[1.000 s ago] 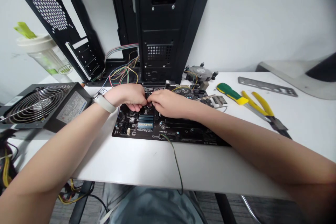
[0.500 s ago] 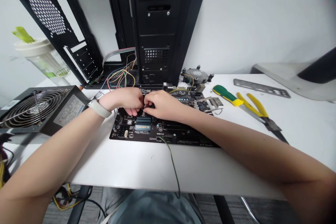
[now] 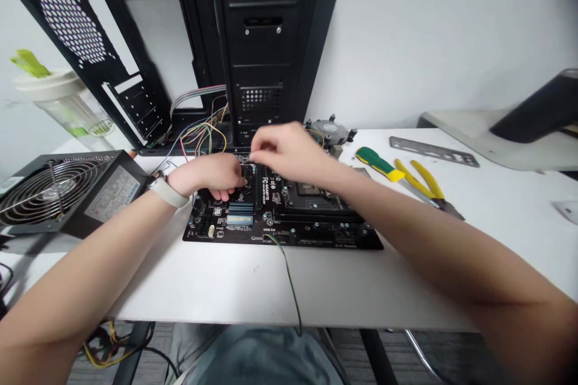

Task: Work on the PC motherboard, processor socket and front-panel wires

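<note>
A black Gigabyte motherboard (image 3: pixel 316 237) lies flat on the white table, with a blue-grey heatsink (image 3: pixel 239 214) near its left side. My left hand (image 3: pixel 217 173), with a pale band at the wrist, rests over the board's left rear part. Its fingers are curled, the thumb and forefinger tips close to the board surface; what they hold, if anything, is hidden. My right hand (image 3: pixel 289 147) hovers above the board's rear edge, thumb and forefinger pinched together. Anything between them is too small to name. A thin green-black cable (image 3: pixel 289 271) runs from the board's front edge over the table edge.
Behind the board stands an open black computer case (image 3: pixel 266 66) with loose coloured wires (image 3: pixel 203 132). A power supply (image 3: pixel 112 189) sits left, before a clear cup (image 3: pixel 67 105). On the right lie a CPU fan (image 3: pixel 329 129), a screwdriver (image 3: pixel 379 162), yellow-handled pliers (image 3: pixel 427 179) and an I/O plate (image 3: pixel 433 151).
My right hand has lifted and moved toward the rear of the board, away from my left hand, uncovering printed lettering. The left hand stays nearly in place. The view has shifted slightly.
</note>
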The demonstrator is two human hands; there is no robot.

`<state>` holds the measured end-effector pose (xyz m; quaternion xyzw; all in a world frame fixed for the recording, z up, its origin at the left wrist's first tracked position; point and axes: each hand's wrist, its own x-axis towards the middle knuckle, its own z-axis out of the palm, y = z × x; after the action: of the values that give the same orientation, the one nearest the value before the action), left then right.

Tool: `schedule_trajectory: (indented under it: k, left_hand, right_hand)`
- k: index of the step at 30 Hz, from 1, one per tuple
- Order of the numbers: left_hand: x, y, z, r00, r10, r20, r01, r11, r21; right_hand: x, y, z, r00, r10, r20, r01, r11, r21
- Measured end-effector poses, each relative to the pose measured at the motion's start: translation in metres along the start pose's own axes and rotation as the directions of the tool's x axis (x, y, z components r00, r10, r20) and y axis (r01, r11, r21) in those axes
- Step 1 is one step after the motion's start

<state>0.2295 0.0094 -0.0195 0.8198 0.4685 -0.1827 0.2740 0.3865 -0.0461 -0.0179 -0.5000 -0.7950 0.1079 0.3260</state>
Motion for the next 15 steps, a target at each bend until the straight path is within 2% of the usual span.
schedule_trajectory:
  k: [2,4,5,6,7,9,11,13,15]
  left_hand:
    - [0.000,0.000,0.001,1.000,0.004,-0.023,-0.004,0.999,0.034]
    - [0.001,0.000,0.003,0.999,0.016,-0.046,-0.014,0.999,0.041]
    - [0.001,0.000,0.003,0.998,0.021,-0.055,-0.019,0.999,0.039]
    - [0.002,0.000,0.004,0.998,0.025,-0.062,-0.023,0.999,0.037]
    - [0.002,0.000,0.004,0.997,0.026,-0.068,-0.024,0.999,0.036]
    - [0.002,-0.001,0.004,0.997,0.026,-0.074,-0.023,0.999,0.035]
    - [0.001,-0.001,0.004,0.997,0.025,-0.074,-0.022,0.999,0.040]
    - [0.001,-0.001,0.003,0.997,0.028,-0.068,-0.025,0.998,0.051]
    - [0.000,0.000,0.003,0.997,0.032,-0.064,-0.029,0.998,0.062]
  right_hand:
    - [-0.003,-0.008,-0.031,0.984,0.012,-0.178,-0.011,1.000,0.007]
    - [-0.012,-0.013,-0.062,0.922,0.038,-0.386,-0.043,0.999,-0.005]
    - [-0.019,-0.013,-0.075,0.886,0.036,-0.463,-0.065,0.997,-0.047]
    - [-0.028,-0.010,-0.085,0.869,0.042,-0.494,-0.098,0.991,-0.088]
    - [-0.038,-0.005,-0.092,0.861,0.041,-0.506,-0.126,0.983,-0.133]
    - [-0.059,0.013,-0.101,0.888,0.089,-0.450,-0.193,0.963,-0.190]
    - [-0.081,0.038,-0.104,0.896,0.251,-0.366,-0.337,0.921,-0.193]
    - [-0.100,0.064,-0.106,0.823,0.425,-0.377,-0.515,0.838,-0.178]
    - [-0.114,0.085,-0.109,0.759,0.558,-0.335,-0.628,0.762,-0.156]
